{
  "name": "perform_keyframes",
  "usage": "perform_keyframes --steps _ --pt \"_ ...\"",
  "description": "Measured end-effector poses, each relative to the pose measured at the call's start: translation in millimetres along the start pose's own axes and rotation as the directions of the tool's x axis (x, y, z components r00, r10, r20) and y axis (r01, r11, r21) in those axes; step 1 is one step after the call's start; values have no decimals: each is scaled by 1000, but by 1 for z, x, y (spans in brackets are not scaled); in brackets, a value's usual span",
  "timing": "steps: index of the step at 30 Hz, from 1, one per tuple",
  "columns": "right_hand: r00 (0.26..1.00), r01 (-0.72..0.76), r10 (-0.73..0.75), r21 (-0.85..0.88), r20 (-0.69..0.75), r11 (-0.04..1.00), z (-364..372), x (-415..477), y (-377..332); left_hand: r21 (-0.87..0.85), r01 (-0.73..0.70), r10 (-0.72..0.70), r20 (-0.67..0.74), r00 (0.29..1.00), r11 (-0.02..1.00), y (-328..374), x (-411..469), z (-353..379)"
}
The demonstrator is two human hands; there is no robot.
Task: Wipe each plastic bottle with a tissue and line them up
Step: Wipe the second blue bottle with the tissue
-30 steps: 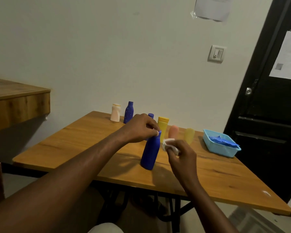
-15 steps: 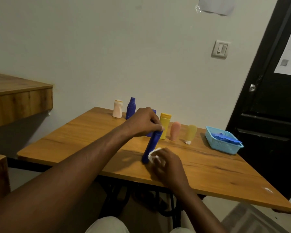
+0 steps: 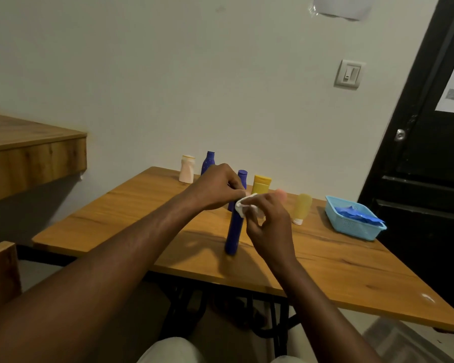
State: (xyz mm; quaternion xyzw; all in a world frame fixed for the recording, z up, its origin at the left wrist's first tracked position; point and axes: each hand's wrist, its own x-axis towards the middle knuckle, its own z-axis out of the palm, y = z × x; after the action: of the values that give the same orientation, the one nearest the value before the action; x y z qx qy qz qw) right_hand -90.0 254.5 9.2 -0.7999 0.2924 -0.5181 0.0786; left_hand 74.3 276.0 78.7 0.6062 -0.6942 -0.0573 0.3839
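A tall blue bottle [image 3: 233,235] stands slightly tilted on the wooden table [image 3: 142,226]. My left hand [image 3: 215,189] pinches its top. My right hand [image 3: 269,221] presses a crumpled white tissue [image 3: 243,205] against the bottle's upper part. Behind stand a row of bottles: a white one [image 3: 187,169], a dark blue one [image 3: 208,162], another blue one [image 3: 242,178], a yellow one [image 3: 260,185], a pink one [image 3: 281,193] mostly hidden by my right hand, and a pale yellow one [image 3: 301,208].
A light blue basket [image 3: 351,227] with blue wrappers sits at the table's right side. A black door [image 3: 430,179] is beyond it. A wooden shelf [image 3: 32,153] juts out at left. A white scrap [image 3: 427,297] lies near the table's right front edge.
My right hand with the tissue went down to the bottle's base, then came back up to its upper part. My left hand kept holding the bottle's top.
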Motion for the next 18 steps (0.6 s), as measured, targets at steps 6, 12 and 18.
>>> perform_keyframes --steps 6,12,18 --pt "1000 -17 17 48 13 999 14 -26 10 -21 -3 3 -8 1000 1000 0 0 3" --pt "940 -216 219 -43 260 976 18 -46 19 -55 26 -27 -18 999 998 -1 -1 3" --pt "862 -171 249 -208 442 963 3 -35 15 -52 47 -49 -30 998 998 1 -1 6"
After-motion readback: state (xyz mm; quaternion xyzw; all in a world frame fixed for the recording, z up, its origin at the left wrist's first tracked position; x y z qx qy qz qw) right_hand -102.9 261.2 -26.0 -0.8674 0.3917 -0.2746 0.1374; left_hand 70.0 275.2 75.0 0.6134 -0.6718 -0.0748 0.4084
